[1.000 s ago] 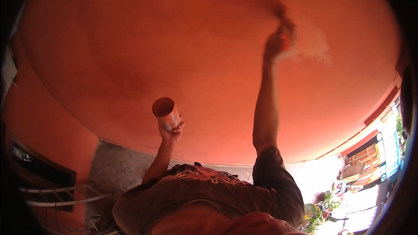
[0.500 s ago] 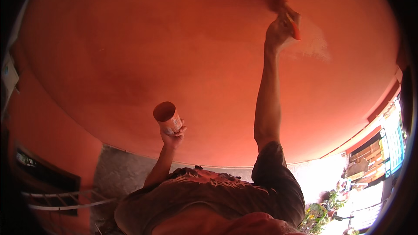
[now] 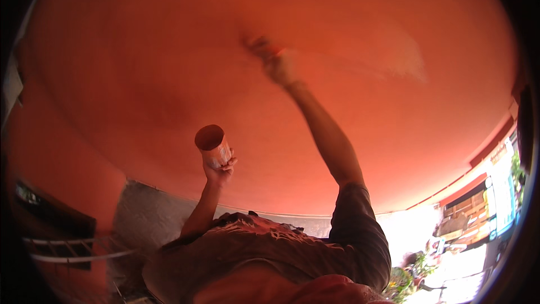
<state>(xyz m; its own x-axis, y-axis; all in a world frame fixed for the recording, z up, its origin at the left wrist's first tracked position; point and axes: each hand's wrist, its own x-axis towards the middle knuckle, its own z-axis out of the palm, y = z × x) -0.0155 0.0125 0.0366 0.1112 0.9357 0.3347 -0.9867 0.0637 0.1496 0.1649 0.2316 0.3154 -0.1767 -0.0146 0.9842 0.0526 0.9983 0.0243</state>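
Note:
An orange-smeared cylindrical paint can (image 3: 217,155) is in my left hand (image 3: 218,174), low in front of my chest. The fingers wrap round its lower side and its dark open mouth faces up. My right arm stretches up to the orange wall (image 3: 169,79). Motion blurs my right hand (image 3: 279,68), closed round a paintbrush (image 3: 260,47) with a bit of red-orange showing at the grip. The dark bristles point up and left at the wall, too smeared to tell how firmly they touch. Right of the brush, a paler patch (image 3: 415,62) shows on the wall.
A pale metal ladder-like frame (image 3: 73,258) lies at the lower left, near a dark window opening (image 3: 53,217). Grey ground (image 3: 147,211) runs below the wall. At the lower right are potted plants (image 3: 419,264), stacked wooden boards (image 3: 467,214) and a bright blue grille (image 3: 500,202).
My right hand and the brush have swept left and somewhat down across the wall from the upper right. The can in my left hand has shifted only slightly up and left.

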